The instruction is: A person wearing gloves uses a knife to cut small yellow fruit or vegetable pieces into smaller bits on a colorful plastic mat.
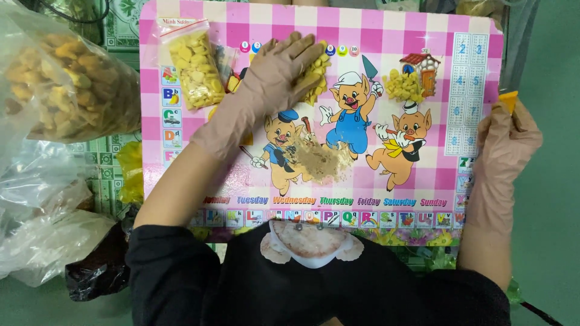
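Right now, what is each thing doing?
small bag: full of yellow pieces, lying flat
yellow pile: loose, under left hand
small heap: loose, untouched
crumbs: scattered on pink board
orange scoop: held by right hand

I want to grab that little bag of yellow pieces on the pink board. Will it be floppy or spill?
The small bag would probably sag and bend, since it is thin clear plastic stuffed with loose yellow pieces. It looks closed along its red top strip, so spilling seems unlikely. The pieces may crumble if squeezed: brown crumbs already lie on the board.
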